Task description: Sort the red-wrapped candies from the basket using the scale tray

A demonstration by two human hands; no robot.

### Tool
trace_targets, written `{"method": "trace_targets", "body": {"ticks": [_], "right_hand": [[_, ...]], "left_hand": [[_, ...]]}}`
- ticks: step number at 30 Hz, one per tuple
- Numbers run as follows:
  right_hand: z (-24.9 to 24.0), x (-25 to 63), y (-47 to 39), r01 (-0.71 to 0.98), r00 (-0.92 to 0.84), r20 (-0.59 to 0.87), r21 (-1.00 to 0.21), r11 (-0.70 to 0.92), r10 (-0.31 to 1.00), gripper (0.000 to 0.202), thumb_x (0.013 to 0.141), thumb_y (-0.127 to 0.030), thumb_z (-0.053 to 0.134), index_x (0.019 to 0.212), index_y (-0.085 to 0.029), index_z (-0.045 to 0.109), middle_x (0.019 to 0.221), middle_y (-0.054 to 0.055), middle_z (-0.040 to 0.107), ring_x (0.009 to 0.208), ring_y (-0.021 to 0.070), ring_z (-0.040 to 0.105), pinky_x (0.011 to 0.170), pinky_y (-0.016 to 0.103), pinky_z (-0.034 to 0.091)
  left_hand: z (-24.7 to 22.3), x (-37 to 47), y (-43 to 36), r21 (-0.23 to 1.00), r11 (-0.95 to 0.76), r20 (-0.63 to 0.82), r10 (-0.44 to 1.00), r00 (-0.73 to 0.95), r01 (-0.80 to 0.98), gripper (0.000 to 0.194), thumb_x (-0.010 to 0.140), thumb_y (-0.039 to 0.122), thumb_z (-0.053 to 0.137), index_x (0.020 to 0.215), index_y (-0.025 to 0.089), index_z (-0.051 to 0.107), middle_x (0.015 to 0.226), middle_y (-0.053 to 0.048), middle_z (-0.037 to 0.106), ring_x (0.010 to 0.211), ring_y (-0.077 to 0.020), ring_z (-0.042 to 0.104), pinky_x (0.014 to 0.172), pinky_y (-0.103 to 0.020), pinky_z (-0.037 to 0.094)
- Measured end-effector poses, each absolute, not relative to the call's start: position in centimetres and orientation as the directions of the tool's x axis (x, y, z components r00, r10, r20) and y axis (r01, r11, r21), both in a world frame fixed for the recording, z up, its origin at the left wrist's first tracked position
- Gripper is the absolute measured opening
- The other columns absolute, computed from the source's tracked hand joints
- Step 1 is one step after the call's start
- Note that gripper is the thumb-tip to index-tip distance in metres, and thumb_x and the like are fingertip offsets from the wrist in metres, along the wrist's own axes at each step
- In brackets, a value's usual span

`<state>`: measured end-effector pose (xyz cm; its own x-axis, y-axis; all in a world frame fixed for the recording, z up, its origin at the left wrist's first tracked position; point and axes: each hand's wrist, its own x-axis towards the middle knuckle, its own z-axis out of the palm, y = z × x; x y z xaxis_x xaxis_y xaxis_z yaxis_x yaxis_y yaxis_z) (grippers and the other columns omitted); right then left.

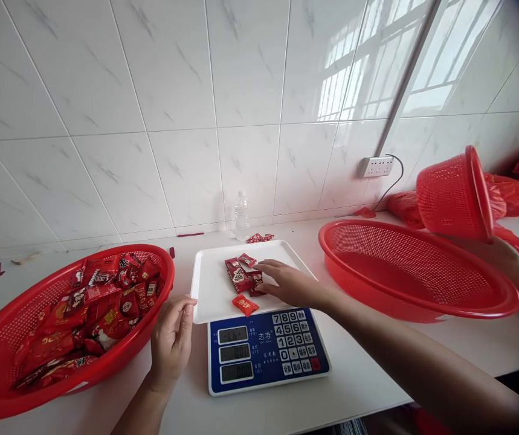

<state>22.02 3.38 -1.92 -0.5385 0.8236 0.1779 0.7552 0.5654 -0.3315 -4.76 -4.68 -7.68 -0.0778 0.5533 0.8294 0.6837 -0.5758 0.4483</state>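
My left hand (173,338) is closed, its thumb and forefinger together at the left edge of the white tray (209,290) on a blue-faced scale (268,350). Over the right part of the tray, my right hand (290,284) reaches in with its fingers apart, the tips beside small dark red packets (255,283). A larger red packet (237,275), a small red one (247,260) and an orange-red one (244,304) also lie on the tray. The scale has three displays and a keypad.
A red basket (150,332) of red packets stands at left, a wide red basket (377,266) at right. Another person's hand (495,254) holds a smaller red basket (454,196). A clear bottle (241,216) and packets (260,238) are behind the tray, near the tiled wall.
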Motion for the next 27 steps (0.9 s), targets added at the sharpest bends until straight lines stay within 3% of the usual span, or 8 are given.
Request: {"method": "trace_targets", "body": {"ticks": [4, 8, 14, 18, 20, 22, 27], "right_hand": [[-1.9, 20.3, 3.2, 0.731, -0.546, 0.196, -0.364, 0.577, 0.815, 0.036, 0.081, -0.021, 0.065, 0.116, -0.024, 0.065, 0.119, 0.009, 0.065, 0.1, 0.0219, 0.067, 0.086, 0.033, 0.054], [-1.6, 22.8, 3.4, 0.787, -0.425, 0.279, -0.357, 0.504, 0.861, 0.03, 0.083, -0.015, 0.056, 0.11, -0.024, 0.065, 0.118, 0.007, 0.06, 0.087, 0.016, 0.066, 0.075, 0.027, 0.055], [0.3, 32.2, 4.5, 0.952, -0.085, 0.392, -0.24, 0.191, 0.916, 0.032, 0.089, -0.019, 0.042, 0.112, -0.014, 0.065, 0.117, 0.021, 0.055, 0.092, 0.0314, 0.063, 0.069, 0.042, 0.051], [0.1, 35.6, 4.8, 0.981, -0.013, 0.399, -0.173, 0.09, 0.917, 0.033, 0.088, -0.018, 0.043, 0.108, -0.009, 0.067, 0.12, 0.032, 0.055, 0.103, 0.0441, 0.059, 0.068, 0.051, 0.049], [-0.7, 34.5, 4.9, 0.974, -0.087, 0.386, -0.16, 0.159, 0.919, 0.032, 0.087, -0.021, 0.049, 0.113, -0.012, 0.066, 0.127, 0.029, 0.055, 0.113, 0.0449, 0.055, 0.079, 0.057, 0.049], [-1.6, 31.7, 4.8, 0.938, -0.232, 0.352, -0.165, 0.305, 0.907, 0.035, 0.089, -0.027, 0.053, 0.121, -0.019, 0.063, 0.134, 0.02, 0.055, 0.122, 0.0388, 0.053, 0.092, 0.058, 0.046], [-2.1, 22.5, 4.0, 0.725, -0.604, 0.252, -0.219, 0.653, 0.756, 0.044, 0.092, -0.039, 0.056, 0.136, -0.031, 0.054, 0.146, 0.003, 0.05, 0.135, 0.0213, 0.044, 0.108, 0.039, 0.042]], "left_hand": [[-7.7, -4.9, -4.5, 0.463, -0.552, 0.821, 0.562, -0.101, 0.694, 0.016, 0.094, 0.025, 0.05, 0.09, 0.02, 0.064, 0.087, -0.005, 0.071, 0.087, -0.0203, 0.069, 0.077, -0.032, 0.057], [-7.6, -4.8, -4.6, 0.481, -0.553, 0.81, 0.578, -0.102, 0.68, 0.015, 0.094, 0.023, 0.049, 0.09, 0.02, 0.064, 0.086, -0.005, 0.07, 0.084, -0.0189, 0.068, 0.075, -0.03, 0.057], [-7.2, -4.4, -5.1, 0.479, -0.57, 0.809, 0.581, -0.084, 0.668, 0.016, 0.095, 0.024, 0.048, 0.091, 0.021, 0.064, 0.087, -0.004, 0.071, 0.085, -0.0189, 0.068, 0.075, -0.03, 0.057], [-6.9, -4.3, -5.3, 0.465, -0.589, 0.823, 0.563, -0.076, 0.661, 0.015, 0.094, 0.022, 0.049, 0.092, 0.022, 0.064, 0.086, -0.003, 0.07, 0.084, -0.0178, 0.068, 0.076, -0.029, 0.056], [-6.9, -4.3, -5.3, 0.461, -0.593, 0.825, 0.56, -0.074, 0.66, 0.015, 0.094, 0.021, 0.049, 0.092, 0.022, 0.064, 0.086, -0.003, 0.07, 0.084, -0.0175, 0.068, 0.076, -0.029, 0.056], [-7.0, -4.4, -5.2, 0.469, -0.588, 0.822, 0.564, -0.082, 0.659, 0.015, 0.094, 0.022, 0.049, 0.091, 0.021, 0.064, 0.086, -0.004, 0.071, 0.084, -0.0178, 0.068, 0.076, -0.029, 0.056], [-7.1, -4.7, -5.0, 0.515, -0.549, 0.798, 0.588, -0.133, 0.659, 0.019, 0.094, 0.027, 0.049, 0.088, 0.02, 0.065, 0.085, -0.005, 0.071, 0.086, -0.0199, 0.069, 0.075, -0.031, 0.057]]}}
